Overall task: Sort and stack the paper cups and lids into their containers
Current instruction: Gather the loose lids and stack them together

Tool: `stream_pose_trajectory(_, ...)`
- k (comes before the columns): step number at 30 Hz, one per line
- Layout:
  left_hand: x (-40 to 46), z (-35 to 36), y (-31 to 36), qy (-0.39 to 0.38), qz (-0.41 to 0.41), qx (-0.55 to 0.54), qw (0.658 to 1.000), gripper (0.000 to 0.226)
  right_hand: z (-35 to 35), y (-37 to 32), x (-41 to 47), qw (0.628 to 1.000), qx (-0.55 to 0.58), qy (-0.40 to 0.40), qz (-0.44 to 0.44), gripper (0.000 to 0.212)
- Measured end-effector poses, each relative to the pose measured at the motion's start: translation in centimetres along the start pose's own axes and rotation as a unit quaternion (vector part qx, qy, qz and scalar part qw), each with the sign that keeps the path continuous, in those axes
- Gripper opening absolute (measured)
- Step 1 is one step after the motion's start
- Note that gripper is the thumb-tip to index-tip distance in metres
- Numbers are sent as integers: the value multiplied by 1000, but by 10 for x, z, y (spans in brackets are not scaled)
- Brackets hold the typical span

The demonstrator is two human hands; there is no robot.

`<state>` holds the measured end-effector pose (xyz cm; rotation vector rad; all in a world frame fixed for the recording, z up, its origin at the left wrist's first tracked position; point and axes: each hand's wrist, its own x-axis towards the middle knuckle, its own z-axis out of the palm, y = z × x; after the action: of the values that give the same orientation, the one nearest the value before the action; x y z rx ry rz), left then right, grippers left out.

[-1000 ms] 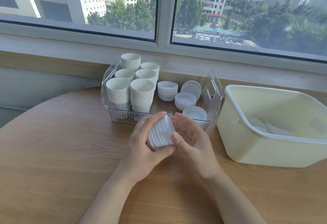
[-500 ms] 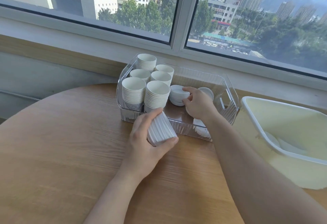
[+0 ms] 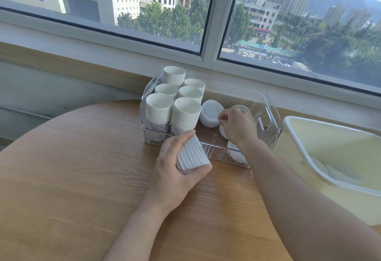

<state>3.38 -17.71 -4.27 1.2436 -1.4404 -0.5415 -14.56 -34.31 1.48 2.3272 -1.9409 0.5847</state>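
Woodgrain runs across the round tabletop (image 3: 72,178), a pale oak surface whose curved edge falls away at the left and far left. Nearest the viewer, both forearms reach forward over bare wood. The left hand (image 3: 175,176) curls its grip around a stack of lids (image 3: 192,154), fingers over the top and thumb beneath, the stack lying on its side just short of the clear bin (image 3: 270,116). The right hand (image 3: 237,125) reaches over the bin's near wall into its right half, its fingertips pinched at the edge of a tilted pile of lids (image 3: 211,113); whether they actually grip a lid I cannot tell for certain. More lids (image 3: 235,151) lie against the near wall under the wrist. The left half of the bin holds six upright stacks of paper cups (image 3: 173,104), packed close together in two rows. Right of the bin, nearly touching it, sits a cream tub (image 3: 305,141) with a few white pieces in its bottom; it runs out of view at the right. Open tabletop lies to the left of the bin and in front of it. Beyond the bin a wooden ledge (image 3: 61,62) runs along the wall beneath a wide window (image 3: 208,33) showing buildings and trees.
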Motion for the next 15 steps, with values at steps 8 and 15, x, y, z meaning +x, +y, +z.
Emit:
stream_pose_trajectory(8,1,-1,-1,4,4,-1,1000,78,-14,-3,-21,987,152,54,-2,12)
stream_pose_trajectory(15,0,1,-1,13,12,-20,1000,77,-40,-12,-96,933,344,99,29,10)
